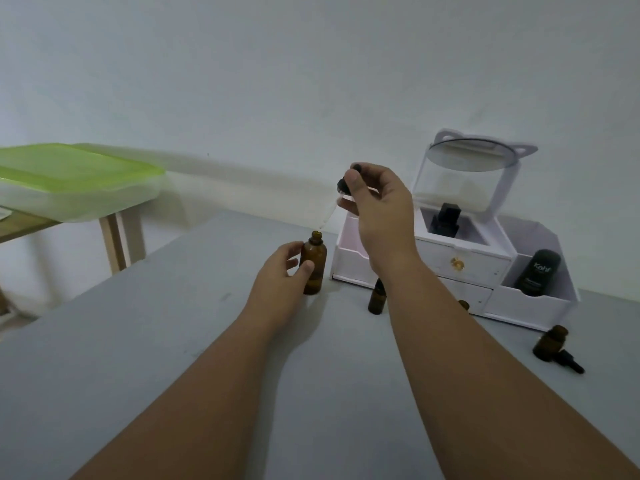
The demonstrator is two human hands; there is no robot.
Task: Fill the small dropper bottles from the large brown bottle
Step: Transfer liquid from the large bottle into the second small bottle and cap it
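A grey counter (166, 348) is set against a pale, bare wall (277, 81). To the left, a wooden side table (116, 244) is seen, on which a clear box with a green lid (76, 168) is placed. A white organiser (467, 265) with drawers and a tilted mirror (474, 157) is stood at the back right of the counter; a black bottle (538, 277) is kept in its side compartment.

The large brown bottle (317, 258) is held upright on the counter, uncapped, with the left grip (280, 271) curled round its body. Just above and to the right of its mouth, a dropper (342, 186) is pinched at its black bulb by the right grip (377, 209), the glass tube slanted down towards the bottle's mouth but apart from it. One small dropper bottle (376, 299) is stood beside the right forearm; another (550, 342) is seen near the organiser, with a black cap (569, 362) lying beside it.
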